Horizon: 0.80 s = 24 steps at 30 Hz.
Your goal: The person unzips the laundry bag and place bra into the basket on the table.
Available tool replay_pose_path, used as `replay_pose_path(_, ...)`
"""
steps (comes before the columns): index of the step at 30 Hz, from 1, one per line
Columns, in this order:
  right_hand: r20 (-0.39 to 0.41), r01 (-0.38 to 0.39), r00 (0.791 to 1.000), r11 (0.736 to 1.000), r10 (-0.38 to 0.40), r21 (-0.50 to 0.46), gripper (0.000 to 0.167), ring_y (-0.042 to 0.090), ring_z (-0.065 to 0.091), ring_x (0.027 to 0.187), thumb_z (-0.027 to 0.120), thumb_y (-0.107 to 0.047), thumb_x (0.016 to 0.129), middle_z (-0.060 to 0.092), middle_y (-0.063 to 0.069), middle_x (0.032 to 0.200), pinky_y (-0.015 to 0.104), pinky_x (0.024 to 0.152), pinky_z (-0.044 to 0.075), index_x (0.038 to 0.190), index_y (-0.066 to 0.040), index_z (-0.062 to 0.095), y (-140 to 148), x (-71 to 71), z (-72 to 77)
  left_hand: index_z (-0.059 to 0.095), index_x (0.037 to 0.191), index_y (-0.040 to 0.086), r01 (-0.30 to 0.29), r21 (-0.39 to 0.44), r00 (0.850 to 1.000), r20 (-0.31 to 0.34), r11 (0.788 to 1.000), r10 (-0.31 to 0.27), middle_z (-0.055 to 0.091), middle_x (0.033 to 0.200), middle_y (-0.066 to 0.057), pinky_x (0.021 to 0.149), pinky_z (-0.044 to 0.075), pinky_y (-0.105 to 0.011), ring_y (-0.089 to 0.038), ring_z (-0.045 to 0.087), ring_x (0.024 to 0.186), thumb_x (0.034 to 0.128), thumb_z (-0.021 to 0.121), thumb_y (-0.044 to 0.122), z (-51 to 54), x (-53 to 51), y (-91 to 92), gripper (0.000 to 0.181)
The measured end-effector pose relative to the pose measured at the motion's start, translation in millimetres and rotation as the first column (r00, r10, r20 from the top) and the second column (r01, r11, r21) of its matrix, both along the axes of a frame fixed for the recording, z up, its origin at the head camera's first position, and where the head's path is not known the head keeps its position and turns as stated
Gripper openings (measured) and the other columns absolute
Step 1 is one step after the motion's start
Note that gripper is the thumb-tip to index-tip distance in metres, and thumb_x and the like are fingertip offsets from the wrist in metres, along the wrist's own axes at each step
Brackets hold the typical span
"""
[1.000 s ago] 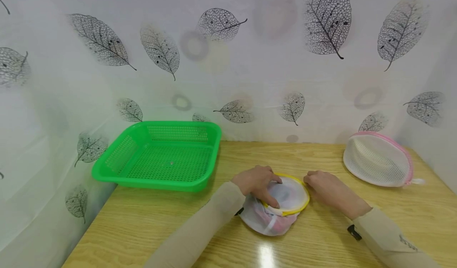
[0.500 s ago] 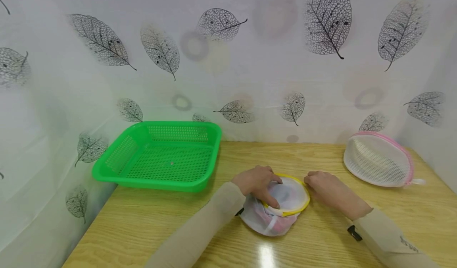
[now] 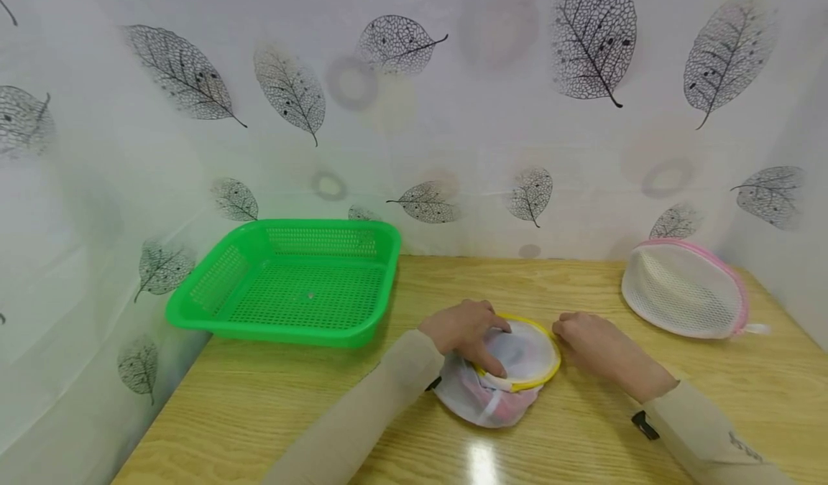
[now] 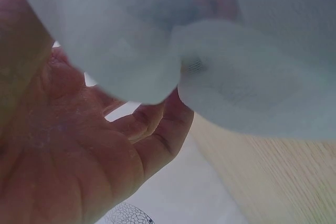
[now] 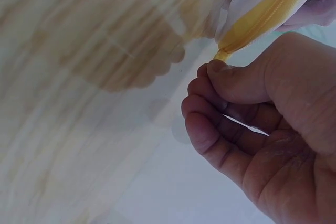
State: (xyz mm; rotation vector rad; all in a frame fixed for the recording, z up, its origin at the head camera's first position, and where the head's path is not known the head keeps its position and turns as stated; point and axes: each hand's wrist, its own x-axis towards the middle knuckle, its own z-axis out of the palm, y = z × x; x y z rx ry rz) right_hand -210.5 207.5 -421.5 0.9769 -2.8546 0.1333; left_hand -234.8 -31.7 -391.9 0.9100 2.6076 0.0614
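A white mesh laundry bag (image 3: 517,356) with a yellow zipper band round its top is tilted above the table, in the middle of the head view. Pink and pale cloth shows through its lower side. My left hand (image 3: 467,333) grips the bag from the left, thumb at the near side of the rim and fingers at the far side. In the left wrist view the fingers (image 4: 157,129) curl against the white mesh. At the rim's right end, my right hand (image 5: 252,114) pinches a small yellow tab (image 5: 222,55) between thumb and forefinger.
A green plastic basket (image 3: 365,335) with a perforated floor stands at the left back of the wooden table (image 3: 259,406). Toward the right back lies another white mesh bag (image 3: 686,291) with a pink edge. A leaf-patterned curtain (image 3: 479,133) hangs behind the table.
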Motion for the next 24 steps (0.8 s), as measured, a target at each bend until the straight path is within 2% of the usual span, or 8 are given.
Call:
replay_pose_path(18, -0.008, 0.008, 1.000, 1.000, -0.008, 0.009, 0.020, 0.012, 0.055, 0.062, 0.077, 0.003, 0.082, 0.057, -0.003, 0.072, 0.030, 0.054, 0.047, 0.074, -0.010, 0.063, 0.7, 4.5, 0.4, 0.062, 0.141, 0.033, -0.003, 0.001, 1.000, -0.006, 1.000, 0.003, 0.059, 0.133, 0.003, 0.095, 0.051, -0.027, -0.016, 0.055, 0.116, 0.0799, 0.080, 0.060, -1.8, -0.5, -0.9, 0.069)
replay_pose_path(24, -0.010, 0.004, 1.000, 1.000, -0.004, 0.016, 0.021, 0.011, 0.054, 0.062, 0.077, 0.003, 0.080, 0.057, -0.003, 0.072, 0.030, 0.054, 0.047, 0.074, -0.011, 0.063, 1.5, 5.1, 0.0, 0.061, 0.142, 0.033, -0.005, -0.002, 1.000, -0.001, 1.000, 0.005, 0.059, 0.132, 0.003, 0.095, 0.051, -0.027, -0.016, 0.055, 0.116, 0.0801, 0.080, 0.060, -1.8, 0.3, 0.0, 0.070)
